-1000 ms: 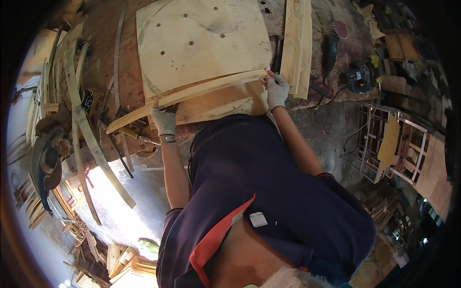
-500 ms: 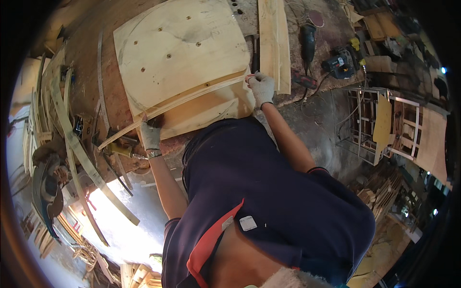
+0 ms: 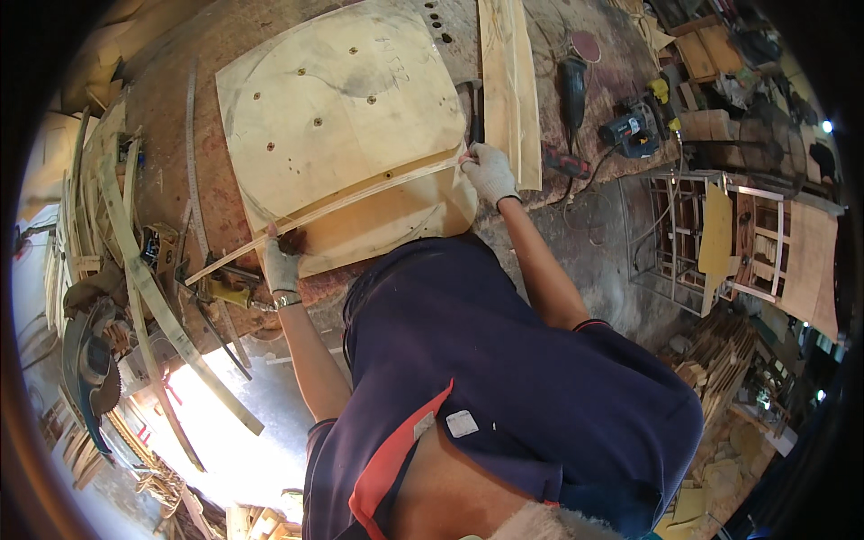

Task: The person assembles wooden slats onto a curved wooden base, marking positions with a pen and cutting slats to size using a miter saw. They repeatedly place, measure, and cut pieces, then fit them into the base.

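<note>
A long thin wooden strip (image 3: 360, 196) slants across a pale plywood panel (image 3: 342, 117) that has rounded corners, pencilled curves and several small metal-rimmed holes. My left hand (image 3: 283, 263), in a light glove, closes on the strip toward its left end, which sticks out past the panel. At the strip's right end, my gloved right hand (image 3: 491, 173) pinches it beside the panel's right edge. Between the strip and my body more pale plywood (image 3: 405, 219) shows, its near edge against my dark shirt. My palms hide parts of the strip.
Long boards (image 3: 510, 90) lie right of the panel, near a sander or grinder (image 3: 572, 90), a blue power tool (image 3: 632, 126) and a red-and-black tool (image 3: 567, 162). Left are a metal ruler (image 3: 193, 153), a yellow-handled tool (image 3: 229, 292), curved wooden strips (image 3: 171, 315) and a toothed saw blade (image 3: 106, 389).
The strip's right end has come slightly toward me with my right hand, and the strip looks straighter. My left hand keeps its hold in nearly the same place.
</note>
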Motion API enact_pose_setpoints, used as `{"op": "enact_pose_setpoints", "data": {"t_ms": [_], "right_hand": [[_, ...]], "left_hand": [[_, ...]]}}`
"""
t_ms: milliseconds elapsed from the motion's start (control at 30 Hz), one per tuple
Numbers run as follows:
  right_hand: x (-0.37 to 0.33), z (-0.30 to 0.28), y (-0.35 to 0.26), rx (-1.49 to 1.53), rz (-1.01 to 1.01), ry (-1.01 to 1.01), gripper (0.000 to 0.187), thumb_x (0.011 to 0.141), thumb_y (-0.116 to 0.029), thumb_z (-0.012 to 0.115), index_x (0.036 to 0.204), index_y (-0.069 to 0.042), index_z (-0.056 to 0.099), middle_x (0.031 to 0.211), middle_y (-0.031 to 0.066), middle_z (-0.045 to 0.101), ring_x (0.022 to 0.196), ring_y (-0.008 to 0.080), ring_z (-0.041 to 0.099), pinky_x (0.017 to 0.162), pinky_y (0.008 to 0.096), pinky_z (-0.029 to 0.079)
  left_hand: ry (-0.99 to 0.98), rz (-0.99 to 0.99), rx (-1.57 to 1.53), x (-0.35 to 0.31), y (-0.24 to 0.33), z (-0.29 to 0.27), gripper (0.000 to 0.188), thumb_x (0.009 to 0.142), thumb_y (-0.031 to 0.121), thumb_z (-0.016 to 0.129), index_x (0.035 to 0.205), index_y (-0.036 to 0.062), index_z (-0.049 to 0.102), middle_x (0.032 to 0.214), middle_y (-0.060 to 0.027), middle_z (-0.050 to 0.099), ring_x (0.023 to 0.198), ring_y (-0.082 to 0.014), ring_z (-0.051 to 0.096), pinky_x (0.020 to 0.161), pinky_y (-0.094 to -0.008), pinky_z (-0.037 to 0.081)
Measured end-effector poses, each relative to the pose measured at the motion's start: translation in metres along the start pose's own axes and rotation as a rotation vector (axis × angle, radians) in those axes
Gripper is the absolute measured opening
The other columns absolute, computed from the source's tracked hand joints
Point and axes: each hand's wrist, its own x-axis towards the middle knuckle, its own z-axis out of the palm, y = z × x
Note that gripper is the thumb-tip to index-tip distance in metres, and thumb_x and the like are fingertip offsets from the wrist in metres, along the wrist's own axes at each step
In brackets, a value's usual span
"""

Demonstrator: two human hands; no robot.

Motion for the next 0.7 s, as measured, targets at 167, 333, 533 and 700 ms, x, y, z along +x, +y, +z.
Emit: {"op": "enact_pose_setpoints", "data": {"t_ms": [167,333,533,700], "right_hand": [[0.013,-0.023,-0.001,0.415,0.21,-0.382,0.026,0.09,-0.025,0.069,0.094,0.0,0.071,0.098,0.0212,0.073,0.092,0.0374,0.07,0.082,0.0429,0.054],[0.013,-0.045,-0.015,-0.14,-0.198,-0.304,0.022,0.086,-0.021,0.068,0.091,0.0,0.07,0.101,0.0213,0.069,0.097,0.0399,0.068,0.084,0.0468,0.054],[0.004,-0.024,-0.03,-0.277,-0.269,-0.173,0.02,0.088,-0.022,0.065,0.093,-0.003,0.07,0.098,0.0209,0.066,0.094,0.0405,0.066,0.082,0.049,0.053],[0.009,-0.028,-0.027,0.133,0.04,0.059,0.038,0.098,-0.035,0.062,0.089,0.001,0.069,0.08,0.0204,0.069,0.074,0.0356,0.067,0.07,0.0441,0.051]], "left_hand": [[0.055,-0.006,-0.038,-0.004,0.0,-0.005,0.05,0.097,0.048,0.071,0.121,0.0045,0.065,0.111,-0.014,0.073,0.102,-0.0299,0.07,0.088,-0.0429,0.057],[0.044,0.058,-0.069,0.0,-0.005,-0.008,0.046,0.098,0.045,0.07,0.125,0.0076,0.066,0.115,-0.0115,0.073,0.108,-0.0281,0.069,0.09,-0.0438,0.057],[0.004,0.08,-0.12,0.009,-0.01,-0.021,0.047,0.1,0.043,0.068,0.13,0.0071,0.065,0.118,-0.0107,0.072,0.11,-0.028,0.069,0.096,-0.0436,0.055],[0.041,0.076,-0.108,0.007,-0.015,-0.028,0.047,0.099,0.043,0.069,0.129,0.0068,0.064,0.118,-0.0106,0.071,0.11,-0.028,0.068,0.096,-0.0433,0.056]]}}
